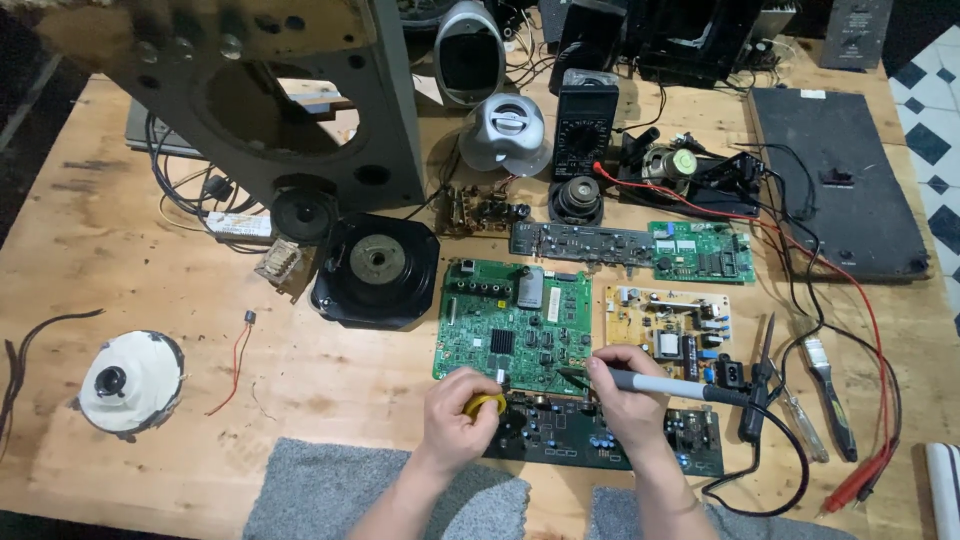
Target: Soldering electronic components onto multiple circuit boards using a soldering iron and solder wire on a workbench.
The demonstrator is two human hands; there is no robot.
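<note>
My right hand grips the soldering iron, its long axis pointing left toward the yellow solder reel clamped in my left hand

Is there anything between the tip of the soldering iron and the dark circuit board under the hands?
Nothing visible. The right hand holds the soldering iron with its tip down by the dark circuit board; the left hand, holding a yellow roll, sits beside it, not across it.
</note>
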